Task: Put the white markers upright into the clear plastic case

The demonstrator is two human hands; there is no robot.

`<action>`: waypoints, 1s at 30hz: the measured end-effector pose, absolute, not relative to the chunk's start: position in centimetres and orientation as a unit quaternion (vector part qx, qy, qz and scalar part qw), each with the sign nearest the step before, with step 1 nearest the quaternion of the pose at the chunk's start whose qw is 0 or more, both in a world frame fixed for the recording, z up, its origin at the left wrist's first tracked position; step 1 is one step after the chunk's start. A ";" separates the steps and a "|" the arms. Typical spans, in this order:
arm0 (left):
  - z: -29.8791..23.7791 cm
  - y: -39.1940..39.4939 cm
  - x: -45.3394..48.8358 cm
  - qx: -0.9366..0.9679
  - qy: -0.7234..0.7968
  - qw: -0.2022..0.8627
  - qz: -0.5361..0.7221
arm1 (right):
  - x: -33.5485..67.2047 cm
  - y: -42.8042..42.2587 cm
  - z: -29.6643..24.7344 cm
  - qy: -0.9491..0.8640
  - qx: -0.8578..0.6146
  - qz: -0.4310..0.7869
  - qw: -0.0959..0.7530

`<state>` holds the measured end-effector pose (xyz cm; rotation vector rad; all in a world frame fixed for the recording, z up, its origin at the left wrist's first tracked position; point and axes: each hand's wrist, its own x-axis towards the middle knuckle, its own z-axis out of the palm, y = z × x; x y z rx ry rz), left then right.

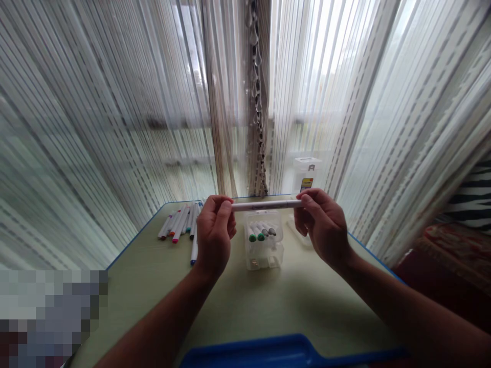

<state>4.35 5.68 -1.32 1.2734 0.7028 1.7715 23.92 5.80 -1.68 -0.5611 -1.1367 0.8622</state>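
I hold a white marker [266, 205] level in front of me, one end in each hand. My left hand [215, 232] pinches its left end with closed fingers. My right hand [320, 222] grips the right end the same way. Just below the marker, a clear plastic box [264, 250] stands on the pale green table [238, 301] with a few markers inside, their coloured caps toward me. A loose bunch of several markers [180, 222] lies on the table left of my left hand.
A second clear container with a yellow label [306, 176] stands at the table's far edge. Sheer striped curtains [115, 128] hang close behind the table. A blue plastic piece [268, 350] sits at the near edge. A zebra-patterned cushion [473, 197] is at right.
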 end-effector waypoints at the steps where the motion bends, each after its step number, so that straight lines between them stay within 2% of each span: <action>1: -1.3 5.7 4.3 0.505 0.279 0.412 0.705 | 23.9 5.8 -1.7 -0.515 -0.254 0.390 0.720; 21: -1.5 5.8 4.2 0.497 0.273 0.418 0.710 | 24.0 5.8 -1.6 -0.524 -0.265 0.372 0.719; 30: -1.3 5.6 4.2 0.537 0.270 0.385 0.700 | 24.3 6.2 -1.9 -0.521 -0.280 0.344 0.729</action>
